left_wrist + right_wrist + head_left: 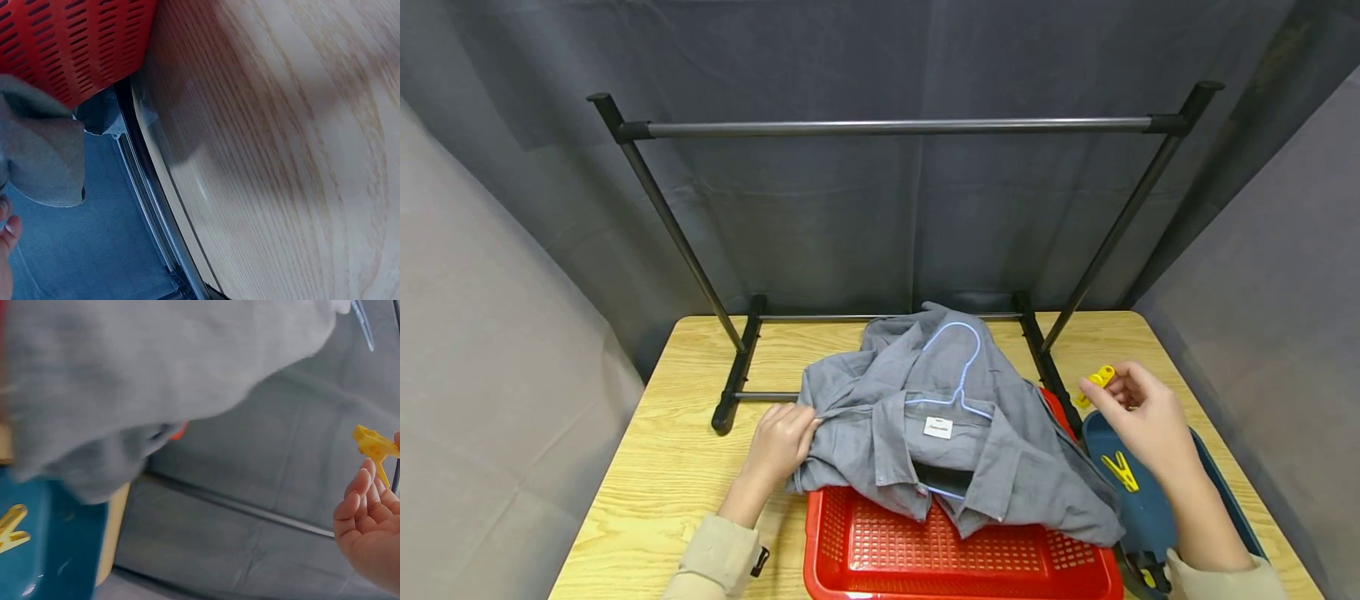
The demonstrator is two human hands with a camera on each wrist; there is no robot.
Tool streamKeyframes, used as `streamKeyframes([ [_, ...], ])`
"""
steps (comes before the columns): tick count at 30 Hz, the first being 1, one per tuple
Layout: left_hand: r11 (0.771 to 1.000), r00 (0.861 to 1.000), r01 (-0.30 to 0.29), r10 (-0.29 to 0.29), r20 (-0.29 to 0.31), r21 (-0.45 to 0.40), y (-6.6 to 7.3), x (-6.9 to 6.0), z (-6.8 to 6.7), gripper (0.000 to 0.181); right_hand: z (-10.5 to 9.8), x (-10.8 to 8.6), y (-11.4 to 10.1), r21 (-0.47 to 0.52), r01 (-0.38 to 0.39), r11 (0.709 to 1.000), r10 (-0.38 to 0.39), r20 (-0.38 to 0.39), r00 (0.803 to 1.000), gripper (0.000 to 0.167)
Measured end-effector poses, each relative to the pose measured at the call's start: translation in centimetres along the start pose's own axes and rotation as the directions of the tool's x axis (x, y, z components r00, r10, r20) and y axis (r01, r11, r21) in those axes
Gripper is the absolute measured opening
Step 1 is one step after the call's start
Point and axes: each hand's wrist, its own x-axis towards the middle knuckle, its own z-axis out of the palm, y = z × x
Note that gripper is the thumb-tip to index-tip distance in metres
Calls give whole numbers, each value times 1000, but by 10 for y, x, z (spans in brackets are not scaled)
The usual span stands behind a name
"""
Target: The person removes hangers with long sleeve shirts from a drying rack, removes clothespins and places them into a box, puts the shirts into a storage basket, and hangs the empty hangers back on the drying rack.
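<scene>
A grey collared shirt (850, 375) lies over a red basket, with a light blue hanger (961, 387) inside its neck and the hook pointing toward the back. My left hand (780, 442) grips the shirt's cloth at its left side; only a few of its fingertips (9, 228) show in the left wrist view, beside the cloth. Between thumb and fingers, my right hand (1150, 417) pinches a yellow clothespin (1097, 385) above the blue tray. The right wrist view also shows that clothespin (375, 447) at the fingertips.
The red basket (947, 575) stands at the table's front. To its right, the blue tray (1213, 479) holds another yellow clothespin (1122, 472) and a dark item partly hidden at its near end. Behind rises a black rack with a metal top bar (895, 128).
</scene>
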Motion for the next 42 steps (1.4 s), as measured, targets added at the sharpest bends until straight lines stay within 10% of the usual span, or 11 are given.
streamKeyframes([
  [20, 1000, 1000, 7, -7, -7, -3, -1, 0, 3, 34, -11, -24, 73, -194, -212, 958, 231, 78, 970, 36],
  [42, 1000, 1000, 18, -18, 21, -3, 0, -1, 1, 21, -7, -53, 146, -372, -329, 868, 477, 440, 760, 41],
])
